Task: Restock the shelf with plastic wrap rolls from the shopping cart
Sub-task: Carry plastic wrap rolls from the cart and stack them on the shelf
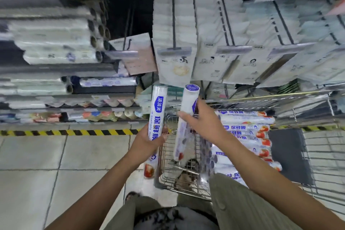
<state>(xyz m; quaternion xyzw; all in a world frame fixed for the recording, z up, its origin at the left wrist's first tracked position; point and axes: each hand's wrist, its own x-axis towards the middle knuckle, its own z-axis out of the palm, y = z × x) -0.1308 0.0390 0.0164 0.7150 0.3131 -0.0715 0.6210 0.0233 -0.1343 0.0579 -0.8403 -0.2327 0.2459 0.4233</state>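
My left hand (147, 142) grips a white plastic wrap roll (156, 110) with blue print, held nearly upright in front of the shelf. My right hand (199, 123) grips a second roll (188, 102) of the same kind, also upright, above the wire shopping cart (168, 179). Several more rolls (246, 129) with strawberry pictures lie stacked in the cart to the right of my hands. The shelf (56, 73) at left holds stacks of rolls lying flat, ends facing right.
Hanging packs of bags (211, 30) on pegs fill the upper right. A yellow-black hazard strip (74, 132) runs along the shelf base on the tiled floor (56, 155). A dark mat (289, 153) lies in the cart's right part. My legs and sandal show below.
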